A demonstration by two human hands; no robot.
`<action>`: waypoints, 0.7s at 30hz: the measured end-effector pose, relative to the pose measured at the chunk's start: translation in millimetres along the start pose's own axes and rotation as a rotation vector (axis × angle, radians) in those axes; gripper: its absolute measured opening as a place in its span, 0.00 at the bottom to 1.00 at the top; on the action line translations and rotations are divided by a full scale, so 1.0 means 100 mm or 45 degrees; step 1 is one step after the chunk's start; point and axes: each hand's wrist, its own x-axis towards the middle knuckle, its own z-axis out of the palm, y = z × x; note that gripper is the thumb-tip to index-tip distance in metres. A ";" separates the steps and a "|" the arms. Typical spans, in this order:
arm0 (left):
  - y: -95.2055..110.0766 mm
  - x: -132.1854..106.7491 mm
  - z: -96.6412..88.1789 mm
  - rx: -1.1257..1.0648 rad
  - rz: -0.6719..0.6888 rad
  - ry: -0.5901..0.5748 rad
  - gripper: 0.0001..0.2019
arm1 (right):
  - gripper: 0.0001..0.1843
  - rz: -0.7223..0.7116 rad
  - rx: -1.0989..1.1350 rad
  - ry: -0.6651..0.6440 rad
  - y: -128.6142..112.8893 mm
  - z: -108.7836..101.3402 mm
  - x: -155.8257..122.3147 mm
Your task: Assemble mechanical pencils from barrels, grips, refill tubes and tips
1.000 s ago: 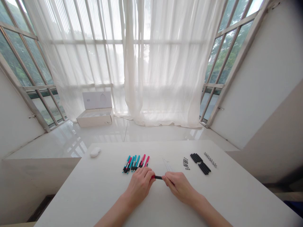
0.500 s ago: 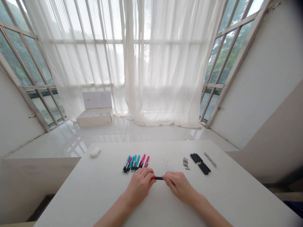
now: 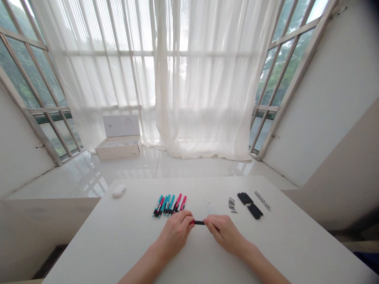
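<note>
Checking the hands. What's in them?

Left hand (image 3: 174,233) and right hand (image 3: 225,232) share one black pen barrel (image 3: 199,222) with a red end. It lies roughly level between them.

Fingers?

Left fingers (image 3: 185,221) are closed round the red end. Right fingers (image 3: 209,225) pinch the black end. Both gripping, neither open.

Where's the barrel?

Middle of the white bench (image 3: 284,244), nearer the front edge than the back edge. Can't tell if it touches the top.

What's closest?

A row of teal and pink pens (image 3: 170,205) just beyond the left hand, side by side, all tilted the same way. Thin pale strips (image 3: 209,206) sit just beyond the right hand, toward the back edge.

Further right?

Small dark parts (image 3: 231,205), then two clusters of black barrels (image 3: 249,205), then a line of small silver parts (image 3: 262,200). All sit near the back edge, toward the right corner.

Left side?

White computer mouse (image 3: 119,191) near the back-left corner.

Off the bench?

Open white box (image 3: 118,148) on the glossy floor (image 3: 189,169), lid up, right by a sheer curtain (image 3: 207,79).
</note>
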 end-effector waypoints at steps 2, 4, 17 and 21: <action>-0.02 -0.01 0.01 0.022 0.002 0.027 0.09 | 0.25 0.000 0.003 -0.006 0.00 0.01 0.00; -0.03 -0.02 0.01 0.047 0.009 0.036 0.08 | 0.25 0.004 0.012 -0.014 -0.01 0.01 0.00; -0.01 -0.04 -0.01 0.009 0.032 -0.057 0.06 | 0.27 0.034 0.079 -0.016 -0.02 -0.01 0.00; 0.02 -0.03 -0.05 -0.050 0.006 -0.088 0.05 | 0.27 0.056 0.135 -0.013 -0.01 -0.01 0.00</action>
